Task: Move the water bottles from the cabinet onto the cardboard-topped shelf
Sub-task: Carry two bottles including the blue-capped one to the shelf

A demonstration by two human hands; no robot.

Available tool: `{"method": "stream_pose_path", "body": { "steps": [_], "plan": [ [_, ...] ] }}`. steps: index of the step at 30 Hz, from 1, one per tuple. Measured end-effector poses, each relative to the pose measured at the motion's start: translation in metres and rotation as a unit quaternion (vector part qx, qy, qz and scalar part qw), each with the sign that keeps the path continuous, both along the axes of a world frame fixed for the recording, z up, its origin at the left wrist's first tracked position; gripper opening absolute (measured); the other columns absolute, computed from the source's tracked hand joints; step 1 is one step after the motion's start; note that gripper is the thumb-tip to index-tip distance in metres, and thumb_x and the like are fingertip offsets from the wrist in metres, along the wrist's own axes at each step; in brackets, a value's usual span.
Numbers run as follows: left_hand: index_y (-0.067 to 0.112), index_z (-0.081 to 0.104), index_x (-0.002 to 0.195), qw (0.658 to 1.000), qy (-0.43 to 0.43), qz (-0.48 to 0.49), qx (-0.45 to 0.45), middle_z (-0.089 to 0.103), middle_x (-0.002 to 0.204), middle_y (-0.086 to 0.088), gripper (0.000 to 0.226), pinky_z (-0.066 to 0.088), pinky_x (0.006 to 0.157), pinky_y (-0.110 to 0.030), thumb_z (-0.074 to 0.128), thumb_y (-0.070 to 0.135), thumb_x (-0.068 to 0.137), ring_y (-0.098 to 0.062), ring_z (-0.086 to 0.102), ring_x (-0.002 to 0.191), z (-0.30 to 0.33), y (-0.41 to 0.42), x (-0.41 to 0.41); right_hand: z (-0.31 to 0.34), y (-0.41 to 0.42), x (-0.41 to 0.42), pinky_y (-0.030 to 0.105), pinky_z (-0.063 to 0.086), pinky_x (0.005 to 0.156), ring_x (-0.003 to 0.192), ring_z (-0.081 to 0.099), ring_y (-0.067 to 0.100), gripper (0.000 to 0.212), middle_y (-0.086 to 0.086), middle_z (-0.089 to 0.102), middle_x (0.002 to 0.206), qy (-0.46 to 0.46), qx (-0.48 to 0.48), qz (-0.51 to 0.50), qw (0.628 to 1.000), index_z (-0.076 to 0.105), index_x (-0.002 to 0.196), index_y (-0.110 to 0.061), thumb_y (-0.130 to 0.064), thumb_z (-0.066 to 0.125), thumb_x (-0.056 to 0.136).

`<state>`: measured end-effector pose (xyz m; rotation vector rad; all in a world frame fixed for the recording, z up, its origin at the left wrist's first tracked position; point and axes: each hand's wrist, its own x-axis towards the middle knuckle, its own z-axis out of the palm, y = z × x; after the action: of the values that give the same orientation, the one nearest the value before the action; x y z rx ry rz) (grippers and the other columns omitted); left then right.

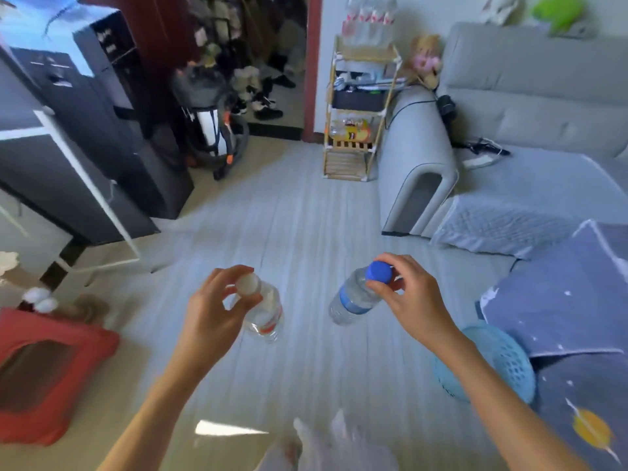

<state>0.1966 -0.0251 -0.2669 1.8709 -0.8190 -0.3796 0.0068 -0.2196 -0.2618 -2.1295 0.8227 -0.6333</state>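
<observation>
My left hand grips a clear water bottle with a white cap and red label, fingers pinched around the cap. My right hand holds a second water bottle with a blue cap and blue label, also by the cap. Both bottles hang over the floor in front of me. Far ahead, a wooden shelf stands against the wall beside the sofa. Its cardboard top carries several water bottles with red labels.
A grey sofa fills the right side, with a blue patterned blanket and a light blue basket nearer me. Dark cabinets line the left. A red stool sits at lower left, a vacuum by the doorway.
</observation>
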Motion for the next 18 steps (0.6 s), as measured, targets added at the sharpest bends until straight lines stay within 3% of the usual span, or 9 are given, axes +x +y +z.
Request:
{"method": "stream_pose_path", "body": {
  "steps": [4, 7, 11, 15, 18],
  "plan": [
    [0.026, 0.058, 0.095, 1.0, 0.006, -0.017, -0.012, 0.06, 0.096, 0.009, 0.034, 0.045, 0.073, -0.004, 0.069, 0.0, 0.076, 0.002, 0.061, 0.083, 0.005, -0.111, 0.059, 0.0, -0.105, 0.052, 0.007, 0.04, 0.068, 0.072, 0.051, -0.005, 0.026, -0.003, 0.058, 0.087, -0.012, -0.005, -0.043, 0.999, 0.063, 0.1, -0.011, -0.006, 0.07, 0.076],
    [0.031, 0.059, 0.095, 0.999, -0.001, -0.03, -0.013, 0.061, 0.093, 0.014, 0.034, 0.046, 0.071, -0.006, 0.068, 0.004, 0.077, 0.008, 0.06, 0.082, -0.001, -0.193, 0.099, -0.009, -0.187, 0.089, 0.006, 0.039, 0.069, 0.073, 0.052, -0.005, 0.023, -0.003, 0.06, 0.086, -0.012, -0.002, -0.045, 0.999, 0.064, 0.098, -0.01, -0.006, 0.071, 0.076],
    [0.042, 0.056, 0.09, 1.0, 0.002, -0.017, -0.007, 0.059, 0.09, 0.028, 0.042, 0.048, 0.073, -0.017, 0.069, 0.004, 0.077, 0.004, 0.062, 0.08, 0.001, -0.303, 0.149, -0.011, -0.292, 0.132, 0.003, 0.037, 0.07, 0.076, 0.055, 0.011, 0.022, 0.001, 0.061, 0.089, 0.009, 0.014, -0.037, 0.999, 0.064, 0.098, -0.008, -0.005, 0.07, 0.077],
    [0.039, 0.058, 0.092, 1.0, 0.012, -0.007, -0.005, 0.059, 0.091, 0.024, 0.037, 0.049, 0.076, -0.021, 0.069, 0.007, 0.077, -0.002, 0.063, 0.085, 0.016, -0.402, 0.198, 0.002, -0.396, 0.186, 0.001, 0.036, 0.071, 0.08, 0.056, 0.02, 0.023, 0.006, 0.062, 0.092, 0.014, 0.002, -0.038, 0.999, 0.063, 0.1, -0.005, -0.005, 0.069, 0.077],
    [0.029, 0.06, 0.096, 1.0, 0.014, -0.001, -0.027, 0.06, 0.087, 0.017, 0.031, 0.046, 0.07, -0.008, 0.067, 0.004, 0.079, 0.009, 0.061, 0.08, 0.028, -0.473, 0.235, 0.008, -0.469, 0.231, 0.0, 0.035, 0.072, 0.079, 0.054, 0.014, 0.025, 0.003, 0.061, 0.092, 0.013, -0.022, -0.038, 0.999, 0.063, 0.101, -0.005, -0.006, 0.07, 0.077]
  ]
}}
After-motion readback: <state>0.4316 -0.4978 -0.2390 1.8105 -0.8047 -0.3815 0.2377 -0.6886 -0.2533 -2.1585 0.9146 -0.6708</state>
